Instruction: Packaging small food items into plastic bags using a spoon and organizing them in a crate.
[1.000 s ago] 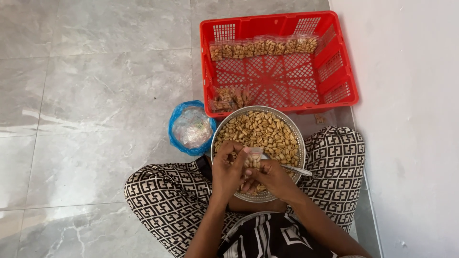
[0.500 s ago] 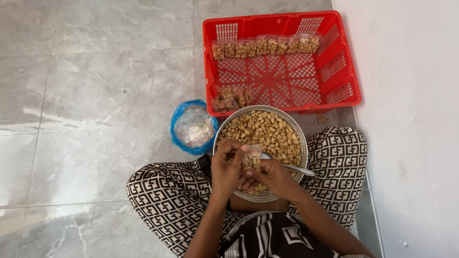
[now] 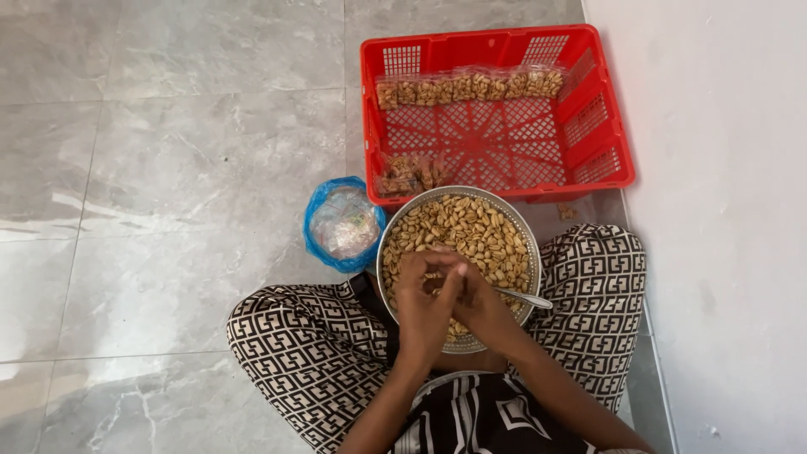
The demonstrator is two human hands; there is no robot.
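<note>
The left hand (image 3: 423,307) and right hand (image 3: 477,301) are held together over a metal bowl (image 3: 395,231) of peanuts (image 3: 471,231) resting in the lap; the fingers (image 3: 445,267) are pressed together, what they pinch being hidden. A spoon (image 3: 525,298), a blue bag (image 3: 318,240) and a red basket (image 3: 618,143) holding packets (image 3: 466,86) are seen alongside on the floor (image 3: 168,168).
</note>
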